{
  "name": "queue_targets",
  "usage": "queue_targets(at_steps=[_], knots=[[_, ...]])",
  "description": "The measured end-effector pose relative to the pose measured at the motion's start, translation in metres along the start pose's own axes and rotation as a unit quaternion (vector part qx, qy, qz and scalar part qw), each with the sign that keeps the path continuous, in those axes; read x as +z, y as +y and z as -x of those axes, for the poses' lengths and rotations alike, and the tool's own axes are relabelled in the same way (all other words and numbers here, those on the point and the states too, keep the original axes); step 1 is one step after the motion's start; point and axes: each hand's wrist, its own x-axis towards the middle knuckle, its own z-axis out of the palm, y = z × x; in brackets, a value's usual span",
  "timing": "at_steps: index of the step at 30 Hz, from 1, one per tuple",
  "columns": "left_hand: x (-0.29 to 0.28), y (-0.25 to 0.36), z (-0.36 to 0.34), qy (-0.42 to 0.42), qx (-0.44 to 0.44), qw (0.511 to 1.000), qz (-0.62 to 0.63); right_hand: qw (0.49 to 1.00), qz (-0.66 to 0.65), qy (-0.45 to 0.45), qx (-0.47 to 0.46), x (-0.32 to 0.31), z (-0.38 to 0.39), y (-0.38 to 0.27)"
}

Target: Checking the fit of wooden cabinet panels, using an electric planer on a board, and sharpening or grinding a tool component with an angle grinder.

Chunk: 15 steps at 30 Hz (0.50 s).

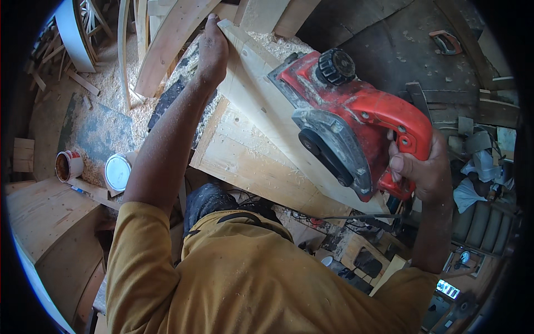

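Soft dim light, dark corners, fisheye-bent edges

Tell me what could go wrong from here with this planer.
The left hand is at the board's far end, ahead of the planer; a slip might injure it. With only the right hand holding it, the planer might kick. A dark cord runs by the board's near end and could snag.

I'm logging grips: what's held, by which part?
The right hand grips the red electric planer by its rear handle; the left hand touches the pale wooden board at its far end, grip unclear.
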Motion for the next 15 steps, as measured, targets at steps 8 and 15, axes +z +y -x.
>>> queue_targets(at_steps=[8,15], knots=[[-0.007,-0.001,-0.005,-0.023,-0.041,0.999,0.012,0.999,0.010,-0.030,-0.017,0.026,-0.034,-0.024],[-0.022,-0.018,-0.006,-0.085,0.089,0.985,-0.119,0.994,0.035,-0.061,-0.082,0.041,-0.057,-0.039]])
